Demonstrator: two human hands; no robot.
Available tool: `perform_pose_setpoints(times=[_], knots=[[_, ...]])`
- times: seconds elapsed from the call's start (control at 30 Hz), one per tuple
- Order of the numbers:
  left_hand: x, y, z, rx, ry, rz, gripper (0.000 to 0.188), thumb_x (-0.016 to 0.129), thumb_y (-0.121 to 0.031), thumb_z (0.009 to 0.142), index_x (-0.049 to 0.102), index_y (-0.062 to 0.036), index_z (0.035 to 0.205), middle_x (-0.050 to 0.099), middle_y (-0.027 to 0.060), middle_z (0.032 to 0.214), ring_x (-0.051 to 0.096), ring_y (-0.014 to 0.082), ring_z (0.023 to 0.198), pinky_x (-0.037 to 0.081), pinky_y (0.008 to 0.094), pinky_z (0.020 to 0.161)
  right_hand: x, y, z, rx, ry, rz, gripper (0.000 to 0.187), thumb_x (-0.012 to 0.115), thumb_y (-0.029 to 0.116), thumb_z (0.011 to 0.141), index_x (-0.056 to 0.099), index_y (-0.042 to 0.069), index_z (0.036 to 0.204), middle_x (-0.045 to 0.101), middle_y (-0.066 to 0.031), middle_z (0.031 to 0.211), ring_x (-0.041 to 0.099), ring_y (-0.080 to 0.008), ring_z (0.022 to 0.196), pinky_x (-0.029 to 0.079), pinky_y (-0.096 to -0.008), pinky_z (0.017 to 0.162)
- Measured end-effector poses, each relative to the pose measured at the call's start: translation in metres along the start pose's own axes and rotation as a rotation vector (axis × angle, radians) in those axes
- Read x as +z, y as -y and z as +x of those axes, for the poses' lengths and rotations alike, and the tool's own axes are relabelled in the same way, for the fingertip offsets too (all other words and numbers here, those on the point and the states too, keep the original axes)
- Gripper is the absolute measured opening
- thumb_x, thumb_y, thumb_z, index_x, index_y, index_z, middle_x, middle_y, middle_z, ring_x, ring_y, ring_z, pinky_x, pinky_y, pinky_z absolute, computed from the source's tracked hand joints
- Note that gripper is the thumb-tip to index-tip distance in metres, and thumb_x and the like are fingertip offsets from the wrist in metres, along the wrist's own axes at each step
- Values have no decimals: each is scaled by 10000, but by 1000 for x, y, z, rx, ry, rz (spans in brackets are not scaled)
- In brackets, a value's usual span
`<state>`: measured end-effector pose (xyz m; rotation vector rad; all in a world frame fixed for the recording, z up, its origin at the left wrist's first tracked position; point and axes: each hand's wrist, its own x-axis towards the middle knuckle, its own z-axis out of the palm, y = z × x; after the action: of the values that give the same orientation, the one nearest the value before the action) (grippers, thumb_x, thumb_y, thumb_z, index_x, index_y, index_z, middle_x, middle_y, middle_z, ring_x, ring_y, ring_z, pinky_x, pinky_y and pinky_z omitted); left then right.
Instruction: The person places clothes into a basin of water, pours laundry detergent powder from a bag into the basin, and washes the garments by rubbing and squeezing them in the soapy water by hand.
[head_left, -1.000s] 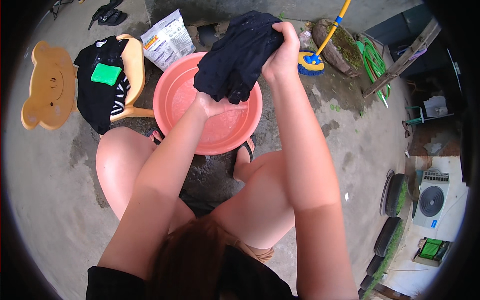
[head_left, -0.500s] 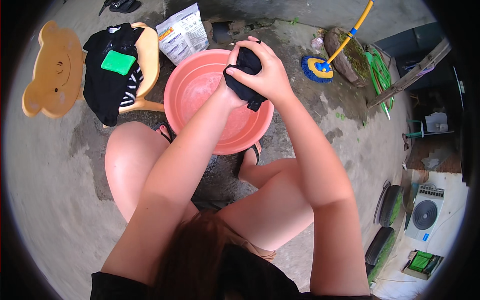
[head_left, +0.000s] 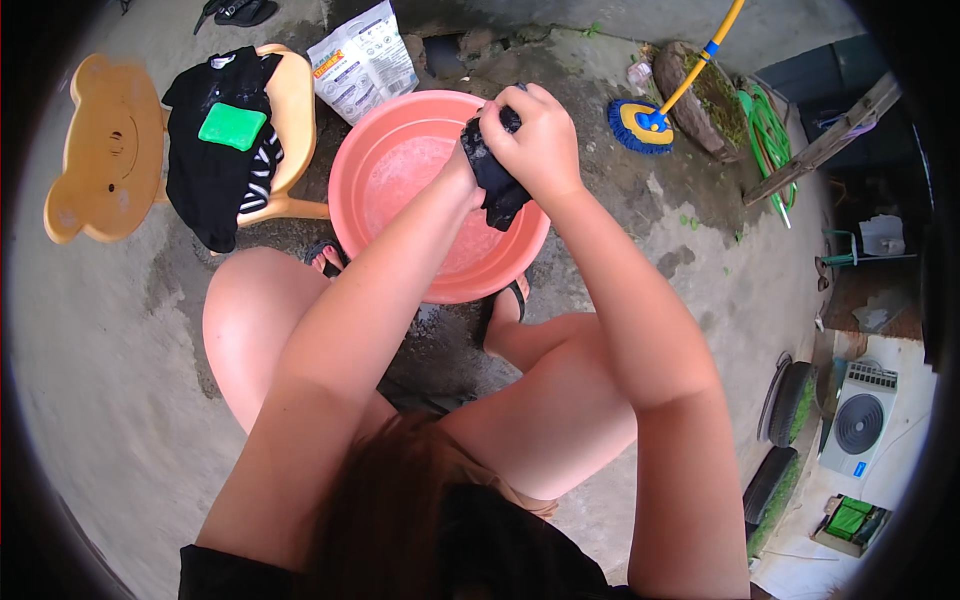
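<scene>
Squeezing the black cloth (head_left: 495,185) over the basin (head_left: 400,150), we close both hands on it, right hand (head_left: 535,140) on top, left hand (head_left: 465,170) mostly hidden below.

The left hand (head_left: 468,172) is almost wholly hidden behind the right hand (head_left: 535,140) and the dark cloth (head_left: 492,178), so its grip cannot be told. Most of the cloth is bunched inside the two hands; what kind of garment it is cannot be told. The basin's (head_left: 365,170) right rim is covered by the forearms. The shoes (head_left: 238,10) are cut off by the top edge. The mop's (head_left: 640,122) handle runs out past the top edge. Print on the bag (head_left: 362,60) is too small to tell. Both feet are partly under the basin.
</scene>
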<state>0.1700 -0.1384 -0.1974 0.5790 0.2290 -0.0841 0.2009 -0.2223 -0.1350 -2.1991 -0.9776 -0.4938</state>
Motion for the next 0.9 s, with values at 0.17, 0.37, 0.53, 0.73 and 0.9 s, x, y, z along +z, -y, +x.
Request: perform_pose_setpoints(times=[0.17, 0.37, 0.53, 0.73, 0.9], knots=[[31, -64, 25, -331, -110, 577, 424, 361, -442, 980, 603, -94, 1007, 678, 78, 908, 684, 200, 744, 566, 354, 663, -14, -51, 23, 512, 148, 470, 260, 678, 307, 840, 684, 48, 831, 661, -100, 828, 637, -194, 742, 502, -321, 686], [-8, -62, 56, -459, -136, 831, 471, 432, -501, 953, 600, -110, 1154, 674, 94, 1048, 690, 207, 887, 559, 344, 789, 14, -95, -3, 624, 523, 525, 544, 775, 452, 758, 598, 21, 1039, 624, -118, 1000, 609, -210, 932, 477, -311, 837], [-102, -17, 69, -604, -115, 553, 473, 572, -481, 915, 599, -94, 1187, 671, 61, 1107, 679, 180, 973, 565, 328, 831, 97, -131, -68, 478, 471, 236, 251, 705, 94, 689, 623, -3, 907, 604, -227, 982, 601, -378, 997, 497, -426, 866], [-209, 37, 68, -236, -307, 886, 586, 685, -406, 868, 553, 65, 1191, 662, 154, 1049, 660, 185, 940, 533, 309, 823, 145, -210, -135, 628, 279, 221, 143, 557, -30, 736, 625, -18, 861, 648, -240, 835, 644, -397, 845, 516, -433, 787], [-295, 27, 61, -364, -426, 1251, 581, 660, -328, 861, 454, 40, 1261, 603, 235, 1136, 656, 326, 931, 532, 392, 819, 130, -247, -144, 835, 413, 213, 218, 508, -43, 760, 629, 17, 931, 637, -196, 792, 646, -363, 773, 509, -398, 727]])
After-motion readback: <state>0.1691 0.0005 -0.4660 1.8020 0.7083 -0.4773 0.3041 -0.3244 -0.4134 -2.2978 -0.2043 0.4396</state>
